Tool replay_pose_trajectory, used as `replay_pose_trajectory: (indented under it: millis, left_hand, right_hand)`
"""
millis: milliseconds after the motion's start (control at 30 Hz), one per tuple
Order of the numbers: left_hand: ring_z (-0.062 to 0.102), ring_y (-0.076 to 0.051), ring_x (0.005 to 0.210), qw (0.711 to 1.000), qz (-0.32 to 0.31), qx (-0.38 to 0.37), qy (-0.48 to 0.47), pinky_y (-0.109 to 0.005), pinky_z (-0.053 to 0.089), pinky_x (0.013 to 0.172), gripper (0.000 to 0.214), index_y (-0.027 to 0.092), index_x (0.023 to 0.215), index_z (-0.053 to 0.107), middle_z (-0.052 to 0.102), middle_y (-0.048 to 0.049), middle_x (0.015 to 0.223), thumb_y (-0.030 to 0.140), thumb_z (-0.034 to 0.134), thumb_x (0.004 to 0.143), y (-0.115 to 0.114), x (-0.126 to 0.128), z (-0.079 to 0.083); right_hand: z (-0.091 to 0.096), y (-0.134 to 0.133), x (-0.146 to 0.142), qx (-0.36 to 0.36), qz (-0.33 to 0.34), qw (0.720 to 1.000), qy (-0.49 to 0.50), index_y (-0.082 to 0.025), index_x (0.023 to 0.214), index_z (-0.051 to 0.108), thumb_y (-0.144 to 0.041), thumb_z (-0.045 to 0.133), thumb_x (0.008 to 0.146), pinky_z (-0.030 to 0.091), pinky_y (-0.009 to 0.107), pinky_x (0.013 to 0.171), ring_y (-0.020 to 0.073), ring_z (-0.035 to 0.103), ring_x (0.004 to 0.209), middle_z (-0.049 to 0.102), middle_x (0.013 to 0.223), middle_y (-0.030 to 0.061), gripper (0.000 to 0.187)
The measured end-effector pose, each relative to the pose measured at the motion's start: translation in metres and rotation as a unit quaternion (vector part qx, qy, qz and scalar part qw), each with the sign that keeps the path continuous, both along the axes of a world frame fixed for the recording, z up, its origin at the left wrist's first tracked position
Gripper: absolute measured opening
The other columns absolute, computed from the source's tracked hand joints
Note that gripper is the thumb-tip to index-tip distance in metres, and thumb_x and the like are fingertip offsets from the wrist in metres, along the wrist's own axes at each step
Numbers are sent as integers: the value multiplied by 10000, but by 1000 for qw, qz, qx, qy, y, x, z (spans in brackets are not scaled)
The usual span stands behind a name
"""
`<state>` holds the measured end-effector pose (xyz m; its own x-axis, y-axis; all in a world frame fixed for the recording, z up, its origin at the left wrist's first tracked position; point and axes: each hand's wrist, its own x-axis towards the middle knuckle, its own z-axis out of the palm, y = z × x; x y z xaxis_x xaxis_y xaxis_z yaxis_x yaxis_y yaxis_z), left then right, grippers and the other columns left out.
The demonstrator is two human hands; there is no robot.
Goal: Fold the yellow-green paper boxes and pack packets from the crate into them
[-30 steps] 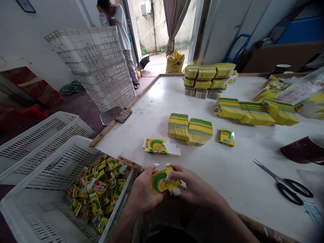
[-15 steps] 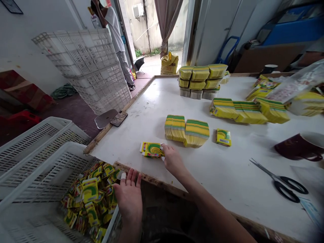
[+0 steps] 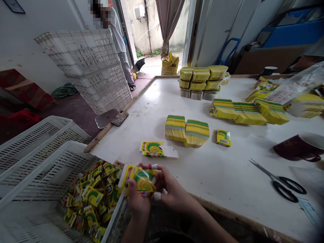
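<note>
Over the table's near edge, a small yellow-and-green printed carton (image 3: 142, 179) is between my two hands. My left hand (image 3: 138, 199) grips it from below, thumb across its front. My right hand (image 3: 168, 187), with white tape on some fingers, holds its right end; the exact finger contact there is partly hidden. A white flap sticks out at the carton's left. Just beyond, a similar carton (image 3: 153, 149) lies on the table with a long white flap extending right. Left of my hands, a white plastic crate (image 3: 37, 182) contains a heap of small yellow cartons (image 3: 92, 199).
On the white table (image 3: 141, 111) are banded stacks of flat cartons (image 3: 196, 133), a single carton (image 3: 223, 137), scissors (image 3: 275, 179), a dark mug (image 3: 291, 148) and a phone (image 3: 119, 118). Stacked white crates (image 3: 88, 64) stand at the left near a person (image 3: 118, 40).
My right hand has moved from the table carton towards my left hand, bringing a carton with it. My left hand, open before, has closed on that carton.
</note>
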<state>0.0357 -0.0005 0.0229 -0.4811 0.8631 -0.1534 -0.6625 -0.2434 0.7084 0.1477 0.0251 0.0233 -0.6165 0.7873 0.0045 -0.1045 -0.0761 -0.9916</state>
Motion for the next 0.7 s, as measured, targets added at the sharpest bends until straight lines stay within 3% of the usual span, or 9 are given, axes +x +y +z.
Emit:
replay_pose_trajectory:
  millis: [67,133,267,400,467,533,633,700]
  left_hand:
    - [588,-127,733,999,27,22,-26,-228,533,695,398,240,841,625,576,32,751,621,647,728,2,4,7]
    - [546,-100,639,999,37,16,-18,-193,523,633,457,228,763,606,523,47,687,674,669,680,3,5,8]
    - [638,-166,763,996,-15,-21,89,-270,562,702,671,229,934,657,663,-12,885,778,675,548,-1,1,-8]
    - [673,-159,860,981,-21,-58,183,-256,534,813,347,226,973,681,735,5,908,424,783,707,-7,-10,-28]
    - [682,-174,865,974,-30,-70,211,-278,533,831,285,217,950,695,749,-3,888,379,773,728,-7,-18,-29]
    - [678,-225,948,971,-68,-33,228,-339,529,874,496,235,1076,668,742,-44,1014,530,758,688,-5,-29,-24]
    - [588,-313,1165,943,-144,28,298,-417,455,999,911,229,1295,539,628,-133,1285,790,636,583,-4,-46,-6]
    - [500,-347,1271,896,-208,11,392,-444,379,1075,1029,218,1354,477,536,-159,1391,764,706,512,-4,-51,5]
  right_hand:
    - [1,-14,-3,-35,-2,999,34,-235,1216,425,-161,729,658,408,234,642,123,498,738,500,861,-36,640]
    - [0,-18,-5,-26,-22,999,19,-231,1192,474,-137,736,638,385,236,649,127,479,739,503,811,-50,620]
    - [-1,-7,5,-19,-69,997,22,-199,1059,555,-178,698,698,381,230,629,121,483,706,536,769,-45,389]
    - [1,6,24,-6,-94,996,-8,-173,830,616,-284,681,764,438,245,625,145,550,705,617,755,-8,145]
    - [3,12,35,58,-125,989,-55,-176,770,638,-275,640,803,460,261,628,157,572,685,646,727,4,104]
    - [5,17,45,168,-162,966,-108,-187,814,677,-232,606,835,475,285,661,174,594,716,681,773,29,87]
    - [12,20,57,360,-157,895,-211,-226,884,713,-173,544,892,471,355,764,207,591,795,704,835,61,177]
    - [17,19,59,447,-105,852,-253,-261,911,713,-182,522,923,443,415,890,209,582,824,703,822,46,207]
